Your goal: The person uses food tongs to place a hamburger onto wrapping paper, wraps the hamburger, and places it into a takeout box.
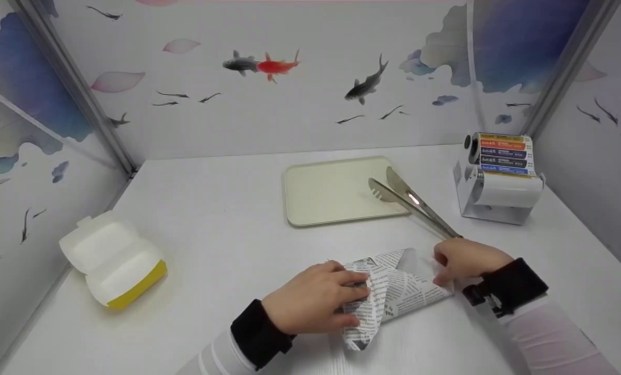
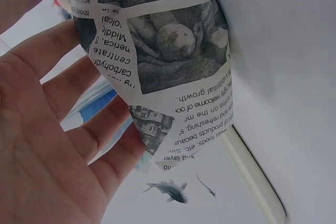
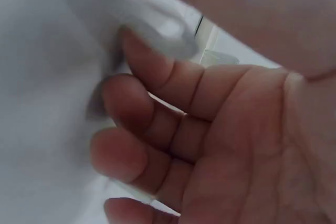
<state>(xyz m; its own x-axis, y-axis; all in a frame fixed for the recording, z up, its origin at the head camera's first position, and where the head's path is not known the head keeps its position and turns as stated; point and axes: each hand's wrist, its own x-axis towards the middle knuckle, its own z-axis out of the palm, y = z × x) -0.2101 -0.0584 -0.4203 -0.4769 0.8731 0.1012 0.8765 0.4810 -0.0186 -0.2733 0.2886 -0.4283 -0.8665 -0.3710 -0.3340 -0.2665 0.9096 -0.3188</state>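
Observation:
A folded sheet of newsprint-patterned wrapping paper lies on the white table in front of me, forming a flat packet whose contents, if any, are hidden. My left hand rests on its left end with fingers spread over a folded flap. In the left wrist view the fingers touch the printed paper along its edge, and the thumb stands apart. At the packet's right end my right hand pinches the pale paper edge. In the right wrist view that paper edge is blurred between thumb and curled fingers.
Metal tongs lean across the right part of a cream tray behind the packet. A label roll dispenser stands at the back right. On the left sits an open white clamshell box with a yellow front.

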